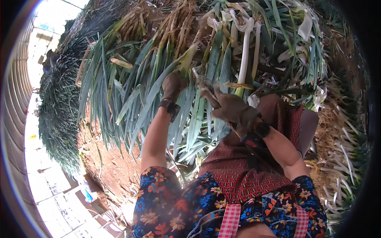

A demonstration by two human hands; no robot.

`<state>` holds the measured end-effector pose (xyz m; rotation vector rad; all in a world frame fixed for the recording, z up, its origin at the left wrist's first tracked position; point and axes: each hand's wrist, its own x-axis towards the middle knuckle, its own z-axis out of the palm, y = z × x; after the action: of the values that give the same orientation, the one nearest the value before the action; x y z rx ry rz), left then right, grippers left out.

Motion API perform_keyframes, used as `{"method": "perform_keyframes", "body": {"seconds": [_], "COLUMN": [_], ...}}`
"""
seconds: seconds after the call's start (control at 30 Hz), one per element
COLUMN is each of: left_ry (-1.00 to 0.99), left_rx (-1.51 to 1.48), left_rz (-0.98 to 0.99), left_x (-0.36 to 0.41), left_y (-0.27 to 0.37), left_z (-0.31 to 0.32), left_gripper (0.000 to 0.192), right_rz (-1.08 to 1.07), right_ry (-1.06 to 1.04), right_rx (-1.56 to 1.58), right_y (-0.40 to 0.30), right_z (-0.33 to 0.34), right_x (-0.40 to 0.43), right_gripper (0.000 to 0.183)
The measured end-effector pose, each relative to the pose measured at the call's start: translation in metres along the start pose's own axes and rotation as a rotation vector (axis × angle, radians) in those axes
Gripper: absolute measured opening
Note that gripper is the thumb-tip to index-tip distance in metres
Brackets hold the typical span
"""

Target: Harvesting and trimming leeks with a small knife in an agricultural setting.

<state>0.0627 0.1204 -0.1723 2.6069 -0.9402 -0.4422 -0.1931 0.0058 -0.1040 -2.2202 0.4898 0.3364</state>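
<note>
My left hand point(173, 85), in a brown work glove, grips a leek point(188, 59) by its green leaf end. The leek's blurred, root-side end points up and away from me. Close to its right, my gloved right hand point(235, 108) is closed around a slim, dirty hand tool point(209, 96). The tool's pale, narrow tip stands near the held leek; motion blur hides its exact kind. A peeled leek point(246, 50) with a bare white shank lies just beyond my right hand. Unpeeled leeks point(148, 68) with long green leaves spread beneath and left of my left hand.
A tall heap of leeks point(59, 113) rises at the left, past bare soil point(110, 148). White-shanked leeks with roots point(345, 154) lie in a row at the right. Loose peelings point(306, 26) hang at the upper right. My knee point(272, 110) borders the work area.
</note>
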Motion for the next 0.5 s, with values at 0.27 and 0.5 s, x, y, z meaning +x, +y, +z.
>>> {"method": "perform_keyframes", "body": {"seconds": [0.27,0.5], "left_ry": [-0.182,-0.208], "left_rx": [-0.48,-0.81], "left_rz": [-0.053,-0.112], "left_x": [-0.085,-0.17], "left_y": [-0.019,-0.017], "left_z": [-0.003,0.024], "left_gripper": [0.027,0.02], "right_rz": [0.008,-0.068], "right_ry": [-0.003,0.075], "right_rx": [-0.049,-0.073], "right_y": [-0.021,-0.013], "right_z": [0.0,0.014], "right_x": [-0.01,0.002], "right_gripper": [0.086,0.068]}}
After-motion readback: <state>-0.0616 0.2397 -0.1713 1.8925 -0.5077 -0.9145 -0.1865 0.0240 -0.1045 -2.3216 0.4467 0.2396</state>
